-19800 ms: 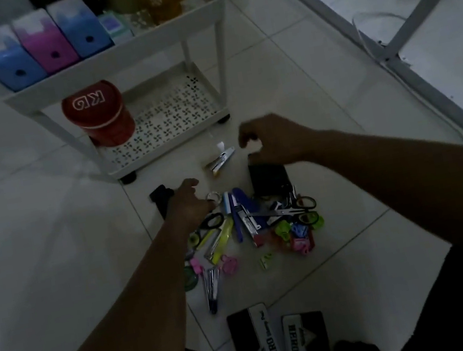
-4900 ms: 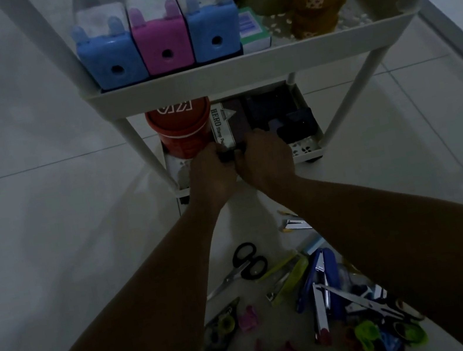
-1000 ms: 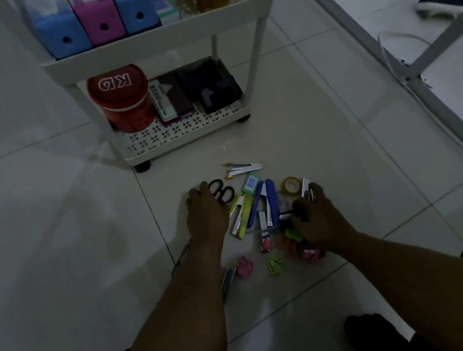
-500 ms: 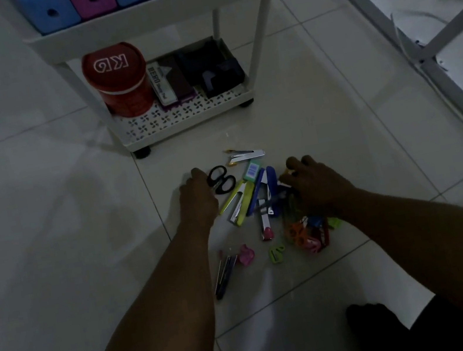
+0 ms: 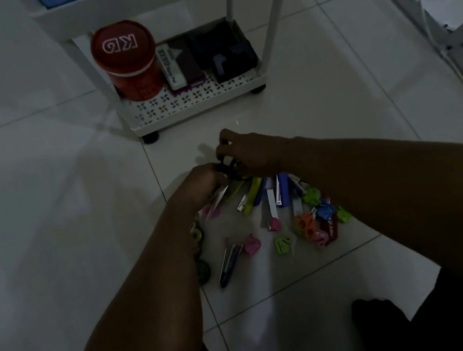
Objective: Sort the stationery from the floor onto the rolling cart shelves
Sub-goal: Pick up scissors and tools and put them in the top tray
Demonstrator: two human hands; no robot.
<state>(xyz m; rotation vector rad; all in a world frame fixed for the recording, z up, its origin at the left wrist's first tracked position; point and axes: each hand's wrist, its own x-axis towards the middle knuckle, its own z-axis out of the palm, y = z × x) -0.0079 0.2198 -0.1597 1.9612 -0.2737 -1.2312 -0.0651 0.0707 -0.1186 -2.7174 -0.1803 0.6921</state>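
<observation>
Dim tiled floor (image 5: 337, 113); left hand (image 5: 199, 185), right hand (image 5: 246, 154) fingers both gripping black scissors (image 5: 228, 175).

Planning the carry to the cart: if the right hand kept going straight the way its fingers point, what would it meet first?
Probably bare floor tile: the right hand points up-left, passing left of the cart wheel. Depth is unclear.

hands (image 5: 223, 170) now joined, black-handled scissors (image 5: 228, 175) lifted

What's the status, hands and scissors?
Both hands, left and right, grip black scissors above pile. Cart's bottom shelf ahead, path unobstructed.
</observation>
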